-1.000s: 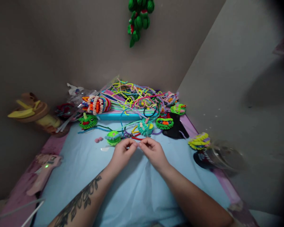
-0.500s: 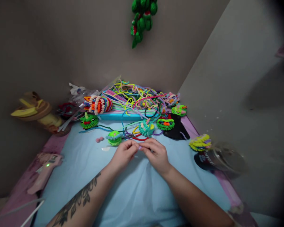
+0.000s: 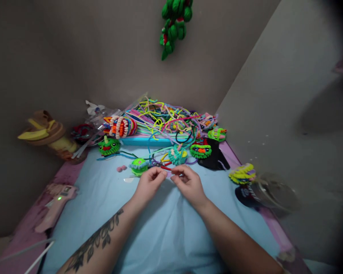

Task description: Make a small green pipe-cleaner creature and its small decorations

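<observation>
My left hand (image 3: 151, 183) pinches a small lilac piece (image 3: 169, 174) between thumb and fingertips; it is too small to make out its kind. Close on the other side of it, my right hand (image 3: 190, 186) is curled, its thumb and forefinger slightly apart. Just beyond the hands sits a bright green fuzzy ball (image 3: 139, 167) with a blue-grey fringe. Behind my right fingers lies a teal pipe-cleaner figure (image 3: 177, 155). Red-handled pliers (image 3: 165, 168) lie partly hidden behind the fingertips.
A blue tray (image 3: 148, 142) heaped with pipe cleaners (image 3: 162, 118) stands at the back. Pipe-cleaner heads, one green (image 3: 109, 146), surround it. Pink pompoms (image 3: 121, 168) lie left of the ball. A pink glue gun (image 3: 57, 205) is at left, a clear cup (image 3: 277, 192) at right.
My right fingertips have drawn a little to the right, away from the left ones, and opened slightly. More of the lilac piece shows between the hands. The view has shifted slightly.
</observation>
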Motion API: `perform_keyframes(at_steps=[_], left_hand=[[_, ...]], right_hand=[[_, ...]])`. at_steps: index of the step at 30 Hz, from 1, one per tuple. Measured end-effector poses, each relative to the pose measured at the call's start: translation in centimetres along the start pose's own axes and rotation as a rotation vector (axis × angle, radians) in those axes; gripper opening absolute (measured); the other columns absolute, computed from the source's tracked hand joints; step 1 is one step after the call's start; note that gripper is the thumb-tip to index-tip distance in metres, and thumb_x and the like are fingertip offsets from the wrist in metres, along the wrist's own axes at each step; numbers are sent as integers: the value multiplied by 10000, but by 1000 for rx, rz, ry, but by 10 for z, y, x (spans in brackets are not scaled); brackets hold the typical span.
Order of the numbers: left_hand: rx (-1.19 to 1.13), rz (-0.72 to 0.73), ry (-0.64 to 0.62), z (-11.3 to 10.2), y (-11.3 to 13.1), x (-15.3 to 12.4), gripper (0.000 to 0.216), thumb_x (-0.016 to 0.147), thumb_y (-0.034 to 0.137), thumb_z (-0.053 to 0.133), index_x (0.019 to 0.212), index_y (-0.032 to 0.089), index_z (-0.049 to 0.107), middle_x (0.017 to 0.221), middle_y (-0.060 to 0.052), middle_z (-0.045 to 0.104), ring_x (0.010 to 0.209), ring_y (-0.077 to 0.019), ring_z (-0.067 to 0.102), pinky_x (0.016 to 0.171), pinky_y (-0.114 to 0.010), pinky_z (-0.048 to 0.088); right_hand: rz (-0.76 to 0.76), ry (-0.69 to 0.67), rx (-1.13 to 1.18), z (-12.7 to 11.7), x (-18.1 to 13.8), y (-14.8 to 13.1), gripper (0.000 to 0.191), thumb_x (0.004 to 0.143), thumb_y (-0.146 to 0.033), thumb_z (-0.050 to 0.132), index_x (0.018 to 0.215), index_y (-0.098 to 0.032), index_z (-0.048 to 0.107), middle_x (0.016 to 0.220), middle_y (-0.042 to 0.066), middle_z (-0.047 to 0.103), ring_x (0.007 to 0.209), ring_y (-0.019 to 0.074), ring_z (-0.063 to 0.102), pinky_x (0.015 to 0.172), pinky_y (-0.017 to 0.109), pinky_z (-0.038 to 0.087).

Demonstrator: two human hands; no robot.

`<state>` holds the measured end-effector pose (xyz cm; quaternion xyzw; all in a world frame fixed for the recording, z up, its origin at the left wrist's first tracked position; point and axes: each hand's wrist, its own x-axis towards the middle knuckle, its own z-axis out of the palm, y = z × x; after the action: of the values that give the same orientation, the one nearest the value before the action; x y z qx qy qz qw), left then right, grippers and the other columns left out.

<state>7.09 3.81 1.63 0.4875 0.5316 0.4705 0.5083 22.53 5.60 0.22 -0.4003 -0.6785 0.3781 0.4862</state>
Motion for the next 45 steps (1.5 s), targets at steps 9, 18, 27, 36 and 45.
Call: perform_keyframes(at_steps=[9,18,27,36,45], left_hand=[[-79,-4,-83,-1,1,0,318,758,407,621,899,128,681,671,-6,611,540,-102,485,508,-212,388],[-70,110,-99,-3,3,0,181,721,289,699,832,145,694,818,-49,693,760,-164,611,726,-267,469],[122,211,-101,-3,-4,2,167,798,257,573,850,157,696,799,-44,688,739,-159,608,692,-257,464],[173,48,-71,-2,3,2,240,778,365,570,672,151,595,538,32,511,504,-98,435,476,-202,328],[-104,-143,-238,-4,7,1,276,757,386,591,633,156,504,492,71,400,435,-61,316,430,-202,241]], right_hand=[[-403,21,-253,-9,2,-2,138,828,-85,546,861,-203,610,785,37,612,748,154,579,661,282,493],[-540,75,-336,-7,0,2,227,827,-96,564,994,-240,618,848,50,611,793,174,594,708,315,523],[-306,27,-224,-7,0,0,104,813,-140,574,849,-212,639,830,40,584,722,150,562,629,278,480],[126,-77,104,1,7,5,130,766,-267,621,680,-174,590,703,7,546,673,134,551,548,219,445],[22,-88,109,-7,8,4,75,780,-217,647,814,-211,713,810,36,626,787,161,595,648,268,490]])
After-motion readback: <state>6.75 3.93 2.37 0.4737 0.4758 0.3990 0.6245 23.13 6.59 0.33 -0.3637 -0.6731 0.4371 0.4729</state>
